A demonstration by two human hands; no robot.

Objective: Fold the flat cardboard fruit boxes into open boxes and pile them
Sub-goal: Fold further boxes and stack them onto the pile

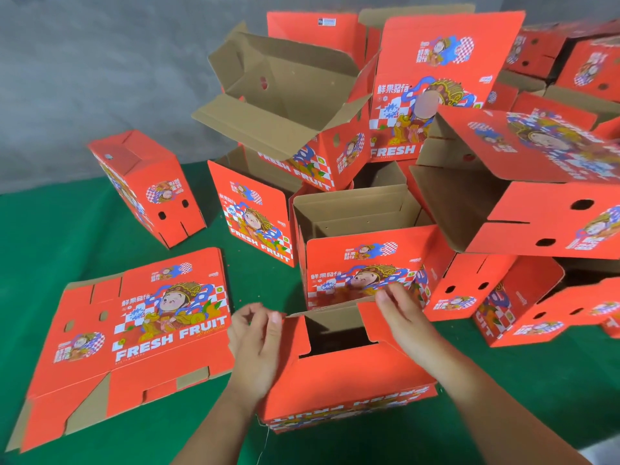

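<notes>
A half-formed red cardboard box (339, 374) sits at the near edge of a green-covered counter (84, 229), its bottom flaps turned up and an opening showing brown inner card. The left hand (256, 344) curls its fingers over the flap at the box's left edge, pinching the card; the right hand (401, 315) presses fingers and thumb on the raised flap at the right, gripping its upper corner. Both bare forearms reach in from the bottom of the frame.

Just left of the box lies a stack of flat blanks (134, 333), printed side up with a cartoon figure and the words "FRESH FRUIT". Directly behind the box stands a folded open box (362, 250), mouth upward. Beyond it rises a loose pile of finished boxes (288, 105), several tilted with flaps spread, spilling toward the right where more boxes lie on their sides (523, 297). One closed-looking box (147, 189) leans apart from the rest at the left rear. A grey wall (100, 78) backs the scene.
</notes>
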